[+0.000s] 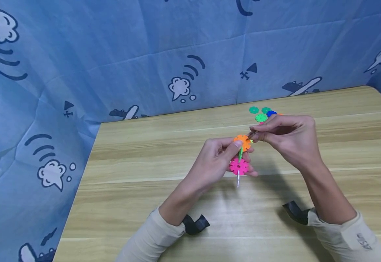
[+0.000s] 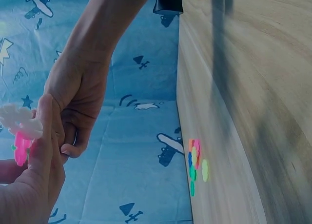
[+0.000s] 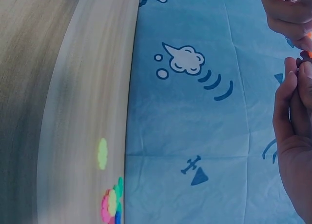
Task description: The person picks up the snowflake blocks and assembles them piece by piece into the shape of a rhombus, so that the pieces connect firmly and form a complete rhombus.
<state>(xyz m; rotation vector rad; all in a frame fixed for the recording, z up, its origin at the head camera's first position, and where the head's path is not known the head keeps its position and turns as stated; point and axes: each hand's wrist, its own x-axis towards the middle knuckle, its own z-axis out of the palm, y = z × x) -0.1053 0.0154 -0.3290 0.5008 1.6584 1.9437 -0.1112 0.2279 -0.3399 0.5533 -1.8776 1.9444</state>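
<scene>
My L fingers (image 1: pixel 232 151) pinch the orange disc (image 1: pixel 242 138) of a chain (image 1: pixel 239 166) above mid worktop (image 1: pixel 131 203), R fingers (image 1: pixel 272 124) clamp a dark piece (image 1: pixel 252 135) at orange's R rim, w/ loose discs (image 1: pixel 261 117) nr back edge (image 1: pixel 177 113) & wide room to L edge (image 1: pixel 82 182).

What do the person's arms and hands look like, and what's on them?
The left hand and right hand are bare, with no gloves. Both arms have pale beige sleeves: left sleeve, right sleeve. Dark lettering, too small to read, marks the right one. A curved black strip sticks out at each cuff.
</scene>
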